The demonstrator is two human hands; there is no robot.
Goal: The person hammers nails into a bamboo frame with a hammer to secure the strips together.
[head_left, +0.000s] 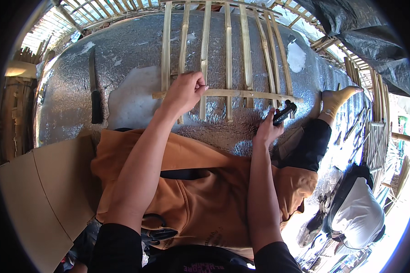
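Note:
A frame of bamboo slats lies in front of me, with a bamboo cross strip (234, 93) running over the lower ends of the long slats (228, 54). My left hand (187, 93) is closed in a pinch over the strip's left part. Whatever its fingertips hold, if anything, is hidden or too small to name. Close to the strip's right end, my right hand (268, 130) grips a short black hand tool (284, 113), its exact kind unclear. The tool's upper end is beside the strip and the rightmost slats.
Beneath the slats spreads a crinkled silver foil sheet (136, 45) with pale worn patches. A long dark blade with a black handle (95, 107) rests at the left. Brown cardboard (41, 191) stands at lower left. My socked foot (337, 100) extends right. A white bundle (357, 214) sits lower right.

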